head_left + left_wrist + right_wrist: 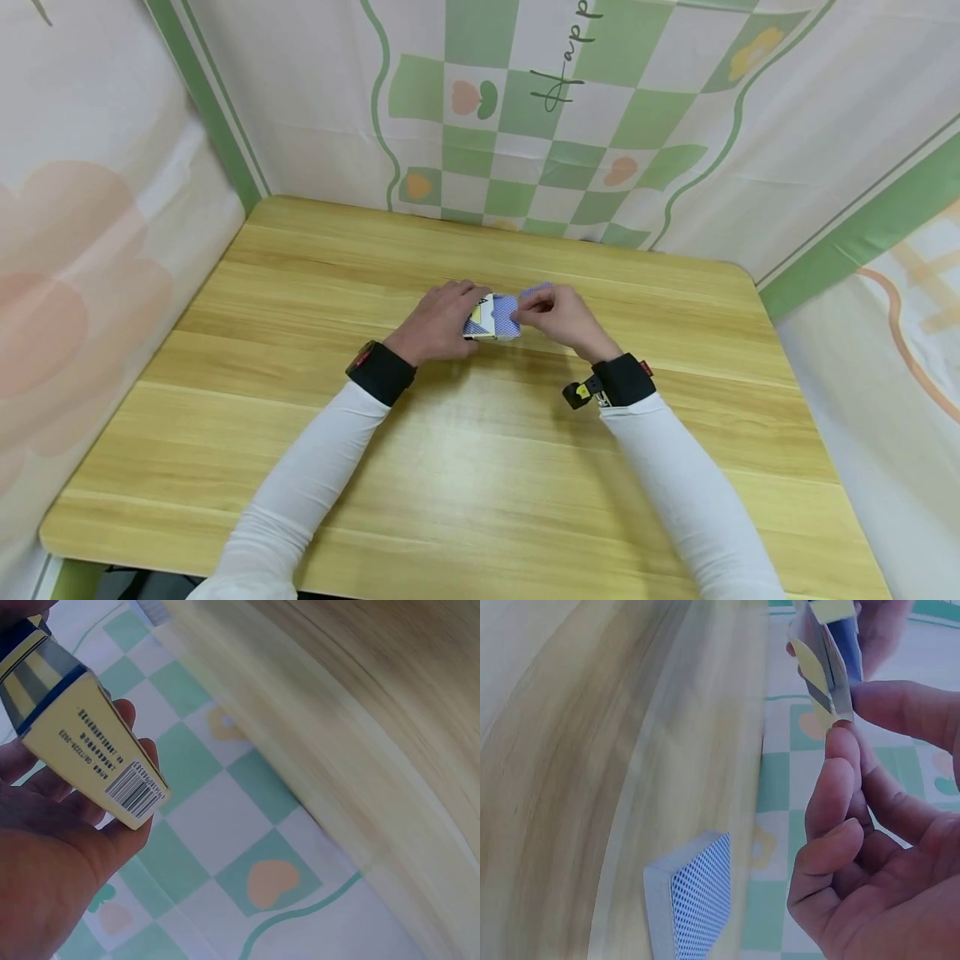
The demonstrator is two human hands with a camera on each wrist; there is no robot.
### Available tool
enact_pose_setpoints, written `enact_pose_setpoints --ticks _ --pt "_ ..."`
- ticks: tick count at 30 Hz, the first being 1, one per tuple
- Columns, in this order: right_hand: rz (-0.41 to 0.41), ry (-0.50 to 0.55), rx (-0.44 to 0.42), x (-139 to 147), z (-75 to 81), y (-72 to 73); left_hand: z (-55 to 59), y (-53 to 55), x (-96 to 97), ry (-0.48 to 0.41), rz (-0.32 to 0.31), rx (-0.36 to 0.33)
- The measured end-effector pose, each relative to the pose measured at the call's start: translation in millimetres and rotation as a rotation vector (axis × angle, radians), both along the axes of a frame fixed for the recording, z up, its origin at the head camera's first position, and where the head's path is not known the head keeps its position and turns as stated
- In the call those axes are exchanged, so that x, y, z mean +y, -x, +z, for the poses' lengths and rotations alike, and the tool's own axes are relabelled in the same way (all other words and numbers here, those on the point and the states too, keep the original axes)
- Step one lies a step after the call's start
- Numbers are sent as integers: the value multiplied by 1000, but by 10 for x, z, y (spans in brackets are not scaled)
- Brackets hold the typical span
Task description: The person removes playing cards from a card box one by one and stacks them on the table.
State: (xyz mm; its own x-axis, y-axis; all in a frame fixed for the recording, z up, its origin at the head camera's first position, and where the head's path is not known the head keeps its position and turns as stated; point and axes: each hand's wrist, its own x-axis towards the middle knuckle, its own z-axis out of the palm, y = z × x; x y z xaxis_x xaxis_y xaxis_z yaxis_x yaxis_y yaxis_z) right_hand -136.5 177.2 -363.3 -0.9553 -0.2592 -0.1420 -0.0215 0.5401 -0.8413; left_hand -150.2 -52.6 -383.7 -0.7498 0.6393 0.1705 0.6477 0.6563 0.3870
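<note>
My left hand point(442, 321) grips a playing card box point(478, 318) above the table, its end with a barcode facing the left wrist camera. From the box's right end a blue-patterned piece point(506, 317) sticks out; whether it is cards or a flap I cannot tell. The thumb and a finger of my right hand point(558, 317) pinch at this open end, where a yellow flap point(814, 675) shows in the right wrist view. Behind the right hand, a deck of blue-backed playing cards point(701, 896) lies on the table, mostly covered in the head view.
The wooden table point(465, 467) has rounded corners. Behind it hangs a green-and-white checked curtain point(525, 158), with more cloth at both sides. Black bands with small devices circle both wrists, including the right band point(624, 380).
</note>
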Motion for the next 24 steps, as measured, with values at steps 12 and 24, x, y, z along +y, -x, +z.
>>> enact_pose_setpoints --ticks 12,24 --pt "182 -283 382 6 77 -11 26 -11 -15 32 17 21" --pt "420 -399 457 -81 81 -11 11 -17 -11 40 -4 30"
